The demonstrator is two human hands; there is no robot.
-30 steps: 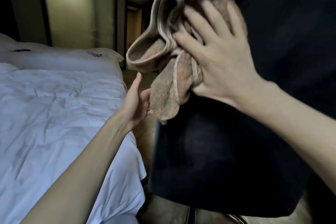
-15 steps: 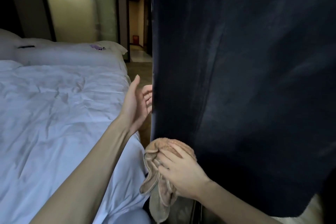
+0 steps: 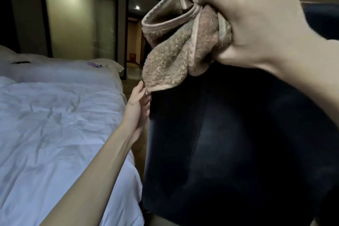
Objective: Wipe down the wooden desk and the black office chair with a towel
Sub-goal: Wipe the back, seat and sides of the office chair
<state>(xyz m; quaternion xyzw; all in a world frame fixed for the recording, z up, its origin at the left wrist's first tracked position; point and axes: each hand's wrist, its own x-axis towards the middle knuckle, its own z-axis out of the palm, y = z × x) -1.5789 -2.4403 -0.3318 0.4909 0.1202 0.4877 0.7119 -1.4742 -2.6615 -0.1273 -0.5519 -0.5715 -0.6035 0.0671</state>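
The room was a dim bedroom with a pale lit wall at the back and an open doorway leading to a warmer-lit passage beyond. A bed under a creased white cover filled the left half of the view. To its right, just beside the mattress edge, the tall back of the black chair stood upright and took up most of the right half (its seat and base were out of sight). Against the upper part of that chair back hung the brown towel, bunched, its fuzzy folds and hemmed edges drooping down and to the left past the chair's left edge. The right hand held it from above, fingers curled round the gathered cloth in a tight grip, pressed close to the top of the chair back. The left hand reached forward along the bedside to the chair's left edge, its grip loose and wide, fingers nearly straight, fingertips just under the towel's lowest corner; whether they touched the chair could not be told. Far back on the bed lay a dark flat object and a small purple item, well apart.
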